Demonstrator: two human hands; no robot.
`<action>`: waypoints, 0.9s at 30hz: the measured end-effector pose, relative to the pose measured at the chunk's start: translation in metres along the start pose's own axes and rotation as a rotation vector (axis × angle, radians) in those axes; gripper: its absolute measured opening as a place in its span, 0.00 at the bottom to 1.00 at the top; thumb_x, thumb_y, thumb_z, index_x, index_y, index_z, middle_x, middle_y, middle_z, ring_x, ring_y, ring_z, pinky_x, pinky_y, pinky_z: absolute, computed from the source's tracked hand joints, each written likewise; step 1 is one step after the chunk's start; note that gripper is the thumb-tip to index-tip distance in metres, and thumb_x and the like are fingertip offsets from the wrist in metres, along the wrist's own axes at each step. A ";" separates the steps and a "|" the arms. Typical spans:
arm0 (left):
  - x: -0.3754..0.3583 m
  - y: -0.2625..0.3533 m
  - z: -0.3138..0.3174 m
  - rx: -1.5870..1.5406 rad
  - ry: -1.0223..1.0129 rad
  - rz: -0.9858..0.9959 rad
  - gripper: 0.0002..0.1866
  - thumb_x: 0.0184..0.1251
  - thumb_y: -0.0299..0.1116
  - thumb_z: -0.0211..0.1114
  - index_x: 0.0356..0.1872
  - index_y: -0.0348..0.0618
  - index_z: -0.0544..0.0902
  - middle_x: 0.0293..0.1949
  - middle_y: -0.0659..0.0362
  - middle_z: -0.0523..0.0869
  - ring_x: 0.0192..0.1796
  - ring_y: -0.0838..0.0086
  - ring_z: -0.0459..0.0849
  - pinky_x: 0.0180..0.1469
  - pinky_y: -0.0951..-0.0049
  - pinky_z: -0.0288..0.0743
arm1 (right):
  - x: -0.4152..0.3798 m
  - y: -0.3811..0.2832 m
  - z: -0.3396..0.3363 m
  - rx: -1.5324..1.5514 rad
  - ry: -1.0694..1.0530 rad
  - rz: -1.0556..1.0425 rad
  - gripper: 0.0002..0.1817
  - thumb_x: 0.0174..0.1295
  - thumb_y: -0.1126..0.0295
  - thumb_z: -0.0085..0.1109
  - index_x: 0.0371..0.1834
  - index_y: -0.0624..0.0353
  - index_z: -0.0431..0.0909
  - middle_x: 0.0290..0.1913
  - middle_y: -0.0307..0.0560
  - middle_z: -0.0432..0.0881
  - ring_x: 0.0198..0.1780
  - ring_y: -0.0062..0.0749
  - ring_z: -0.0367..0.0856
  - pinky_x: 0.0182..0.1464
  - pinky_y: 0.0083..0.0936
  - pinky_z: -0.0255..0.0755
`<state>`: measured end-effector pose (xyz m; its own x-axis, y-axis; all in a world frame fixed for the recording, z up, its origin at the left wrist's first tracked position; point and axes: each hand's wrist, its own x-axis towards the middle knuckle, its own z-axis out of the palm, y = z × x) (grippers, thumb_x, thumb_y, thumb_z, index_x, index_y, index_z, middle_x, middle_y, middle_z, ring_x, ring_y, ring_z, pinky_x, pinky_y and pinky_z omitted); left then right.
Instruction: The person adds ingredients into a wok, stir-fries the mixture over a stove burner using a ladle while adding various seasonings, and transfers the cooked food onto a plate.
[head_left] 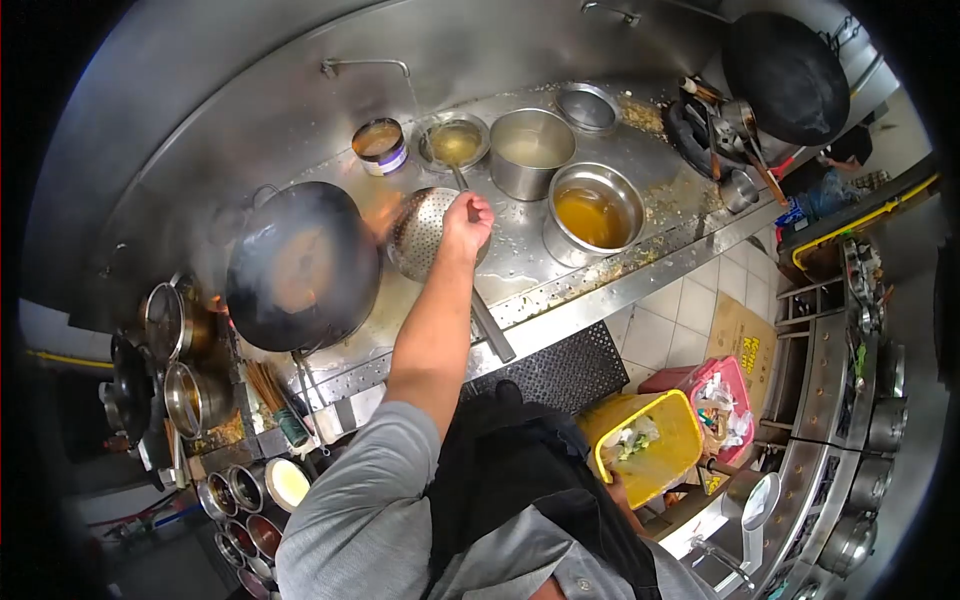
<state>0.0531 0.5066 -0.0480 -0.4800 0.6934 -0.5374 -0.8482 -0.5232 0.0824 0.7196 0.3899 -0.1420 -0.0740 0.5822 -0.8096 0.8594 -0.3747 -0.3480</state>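
My left hand (467, 222) is closed around a slim handle that runs up to a ladle (455, 146) with yellowish liquid, under the thin stream from the tap (365, 66). Beneath my left forearm lies a perforated skimmer (415, 232), its long handle sticking out toward the counter edge. A dark wok (303, 262) steams over a flame on the left. My right hand (620, 494) is low beside the yellow bin (668, 442); its fingers are mostly hidden.
A labelled can (380, 148), a pot of cloudy liquid (532, 150) and a pot of amber liquid (596, 212) stand on the steel counter. Another wok (786, 78) leans at the right. Seasoning containers (243, 487) sit lower left; a pink bin (735, 400) holds rubbish.
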 end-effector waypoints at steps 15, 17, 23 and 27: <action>-0.194 -0.004 -0.089 1.291 0.206 0.447 0.39 0.64 0.22 0.54 0.78 0.48 0.55 0.25 0.62 0.76 0.19 0.77 0.72 0.18 0.74 0.66 | 0.153 -0.048 -0.031 -0.155 -0.229 -0.326 0.36 0.65 0.66 0.60 0.73 0.67 0.57 0.44 0.55 0.83 0.33 0.32 0.83 0.32 0.26 0.76; -0.239 -0.004 -0.104 1.426 0.223 0.588 0.38 0.64 0.23 0.55 0.77 0.46 0.56 0.33 0.58 0.80 0.27 0.73 0.78 0.29 0.72 0.72 | 0.135 -0.084 -0.010 -0.122 -0.235 -0.393 0.33 0.64 0.65 0.61 0.70 0.66 0.62 0.39 0.53 0.85 0.33 0.31 0.84 0.35 0.28 0.77; -0.377 -0.020 -0.159 1.543 0.338 0.779 0.38 0.63 0.26 0.62 0.74 0.44 0.57 0.49 0.47 0.84 0.49 0.62 0.84 0.53 0.65 0.75 | 0.000 -0.213 0.080 -0.308 -0.381 -0.745 0.21 0.65 0.66 0.62 0.58 0.64 0.73 0.33 0.48 0.82 0.33 0.30 0.81 0.37 0.30 0.76; -0.459 0.011 -0.203 1.548 0.573 0.949 0.32 0.63 0.29 0.62 0.70 0.44 0.65 0.37 0.46 0.85 0.37 0.56 0.84 0.44 0.63 0.76 | -0.031 -0.247 0.220 -0.408 -0.527 -1.149 0.19 0.64 0.64 0.64 0.55 0.61 0.76 0.33 0.46 0.82 0.34 0.30 0.81 0.40 0.31 0.76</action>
<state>0.3093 0.0818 0.0295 -0.9957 0.0906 -0.0178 0.0286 0.4862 0.8734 0.3980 0.3056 -0.1352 -0.9620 0.0382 -0.2702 0.2595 0.4348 -0.8623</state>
